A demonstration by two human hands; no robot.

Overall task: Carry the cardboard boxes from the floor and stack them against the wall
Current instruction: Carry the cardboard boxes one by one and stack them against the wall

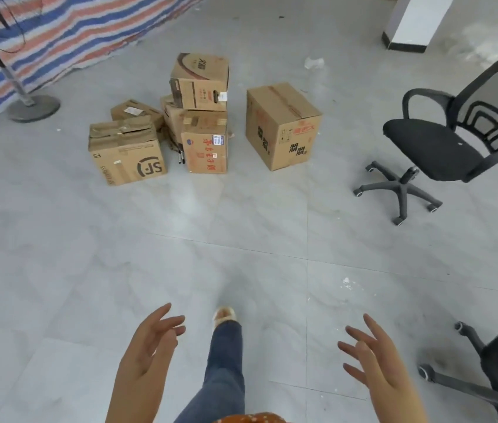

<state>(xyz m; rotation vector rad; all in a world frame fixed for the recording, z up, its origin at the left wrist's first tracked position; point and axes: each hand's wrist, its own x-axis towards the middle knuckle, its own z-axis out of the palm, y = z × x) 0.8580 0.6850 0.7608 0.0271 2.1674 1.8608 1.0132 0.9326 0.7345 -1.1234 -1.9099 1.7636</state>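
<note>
Cardboard boxes (202, 117) clustered mid-floor (241, 227), well apart from both hands, left hand (147, 352) and right hand (375, 358) held empty, fingers spread and relaxed

Head view, facing forward-down, boxes (202, 117) well ahead

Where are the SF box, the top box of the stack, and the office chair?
SF box (147, 166): head view, front face by the logo.
Top box (200, 82): head view, front face.
Office chair (430, 148): head view, black seat cushion.
</note>
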